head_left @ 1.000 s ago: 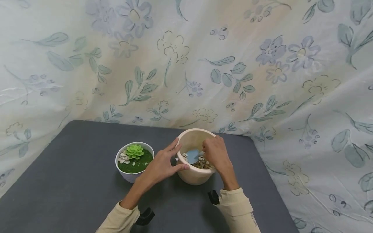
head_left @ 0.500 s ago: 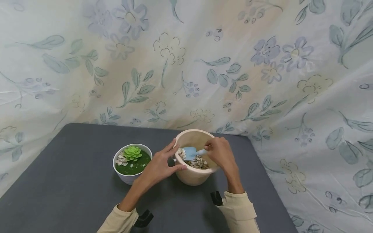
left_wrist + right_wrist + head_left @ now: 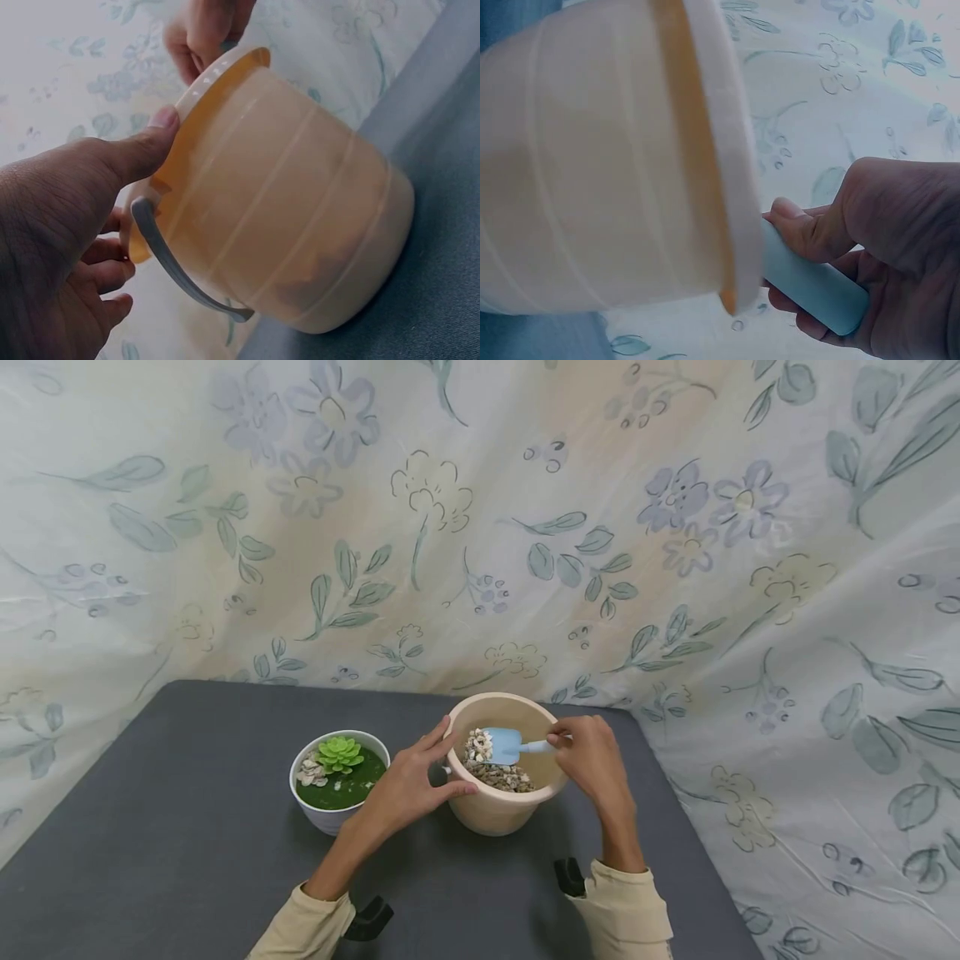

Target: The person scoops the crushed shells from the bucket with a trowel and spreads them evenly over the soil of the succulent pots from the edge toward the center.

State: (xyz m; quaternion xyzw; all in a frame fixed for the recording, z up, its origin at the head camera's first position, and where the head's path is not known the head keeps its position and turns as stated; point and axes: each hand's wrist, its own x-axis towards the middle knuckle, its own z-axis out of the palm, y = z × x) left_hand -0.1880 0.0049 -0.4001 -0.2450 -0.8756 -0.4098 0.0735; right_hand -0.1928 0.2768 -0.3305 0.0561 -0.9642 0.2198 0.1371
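A cream plastic bucket with pebbles in its bottom stands near the table's far edge. My left hand holds its rim on the left side, thumb along the near edge and fingers spread farther back. The grey bucket handle hangs by that hand in the left wrist view. My right hand grips the pale blue handle of a small trowel. Its blade is inside the bucket's mouth, bearing whitish pebbles. In the right wrist view the bucket wall hides the blade.
To the bucket's left stands a white bowl-shaped pot with a green succulent, green ground cover and some pale stones. The dark grey table extends left and forward. A floral cloth hangs behind and at the right.
My right hand has moved right and drawn back, lifting the trowel from the pebbles with some on its blade. My left hand stays on the rim. The view has shifted slightly.
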